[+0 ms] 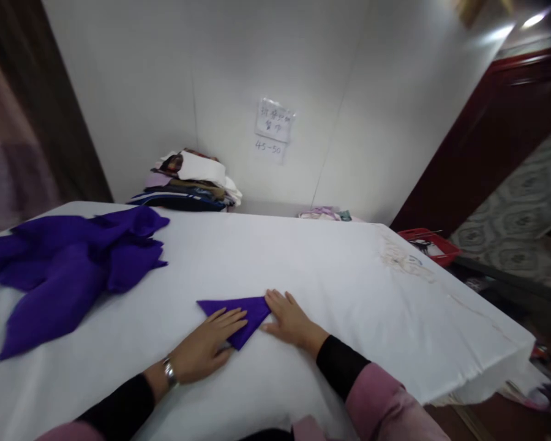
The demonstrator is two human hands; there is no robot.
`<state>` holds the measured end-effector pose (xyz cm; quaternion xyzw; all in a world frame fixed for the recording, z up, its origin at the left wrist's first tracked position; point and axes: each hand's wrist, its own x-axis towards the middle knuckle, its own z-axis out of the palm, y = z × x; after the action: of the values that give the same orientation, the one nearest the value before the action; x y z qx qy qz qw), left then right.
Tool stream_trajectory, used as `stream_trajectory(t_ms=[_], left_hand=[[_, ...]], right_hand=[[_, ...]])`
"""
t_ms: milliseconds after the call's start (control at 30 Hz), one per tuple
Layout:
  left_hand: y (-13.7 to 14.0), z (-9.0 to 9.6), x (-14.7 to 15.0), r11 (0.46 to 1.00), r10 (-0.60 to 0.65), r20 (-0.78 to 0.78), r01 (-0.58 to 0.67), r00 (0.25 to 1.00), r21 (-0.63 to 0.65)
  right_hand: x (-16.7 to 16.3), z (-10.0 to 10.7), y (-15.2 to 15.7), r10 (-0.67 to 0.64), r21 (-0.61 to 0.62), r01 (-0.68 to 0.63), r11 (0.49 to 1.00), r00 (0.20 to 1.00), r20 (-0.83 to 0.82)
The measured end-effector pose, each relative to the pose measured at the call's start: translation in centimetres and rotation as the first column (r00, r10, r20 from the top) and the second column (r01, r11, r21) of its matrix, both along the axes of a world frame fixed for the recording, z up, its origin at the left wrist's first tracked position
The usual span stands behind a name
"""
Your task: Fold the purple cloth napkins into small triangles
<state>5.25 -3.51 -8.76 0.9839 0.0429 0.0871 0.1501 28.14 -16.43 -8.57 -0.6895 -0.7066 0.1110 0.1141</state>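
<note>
Fingers [232, 319] of the left hand [201, 350] lie extended and slightly parted across the middle of a folded purple cloth [254, 311], palm side down and pinching nothing, the thumb off toward the near side. The right hand [294, 320] meets the cloth's right-hand corner with its fingertips, its thumb standing apart from them (whether that thumb touches fabric, the view does not settle).

The cloth is a flat triangle on the white-covered table [349, 275], in front of the person and between the hands. Its longest edge is the far one, running left to right; the opposite point aims back at the person, just right of the left thumb. Both hands touch it, so neither is nearer. The left tip lies uncovered, beyond the left fingers and to their left.
</note>
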Motion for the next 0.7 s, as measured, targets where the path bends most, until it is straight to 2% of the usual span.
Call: stream_trajectory(t_ms=[167,267,367,467,533,600,667,700], left_hand=[[2.0,-3.0,1.0,0.991,0.033,0.155,-0.052,0.987,0.120],[3.0,-4.1,1.7,0.992,0.056,0.181,-0.076,0.982,0.102],[3.7,-3.3,2.2,0.996,0.081,0.191,-0.076,0.978,-0.036],[3.7,-0.5,2.8,0.957,0.160,0.172,-0.110,0.972,-0.269],[3.5,2.1,3.3,0.893,0.176,0.083,-0.124,0.981,-0.433],[3.5,4.5,4.0,0.791,0.188,0.003,-0.150,0.982,-0.593],[3.8,6.2,4.9,0.646,0.224,-0.052,-0.188,0.973,-0.739],[4.1,6.6,5.4,0.565,0.208,-0.097,-0.200,0.973,-0.801]], right_hand=[[0.0,0.3,0.1,-0.009,0.036,0.012,0.999,0.996,-0.088],[-0.1,0.8,-0.1,-0.021,0.047,0.027,0.999,0.991,-0.133],[-0.4,1.0,-0.1,-0.033,0.076,0.047,0.996,0.985,-0.167],[-0.5,0.9,0.1,-0.058,0.117,0.085,0.989,0.976,-0.211],[-0.3,0.6,0.3,-0.079,0.133,0.119,0.984,0.959,-0.273],[0.0,0.6,0.5,-0.085,0.106,0.136,0.985,0.917,-0.390],[0.4,0.7,0.5,-0.114,0.005,0.143,0.990,0.807,-0.579],[0.6,0.9,0.5,-0.148,-0.069,0.139,0.988,0.716,-0.682]])
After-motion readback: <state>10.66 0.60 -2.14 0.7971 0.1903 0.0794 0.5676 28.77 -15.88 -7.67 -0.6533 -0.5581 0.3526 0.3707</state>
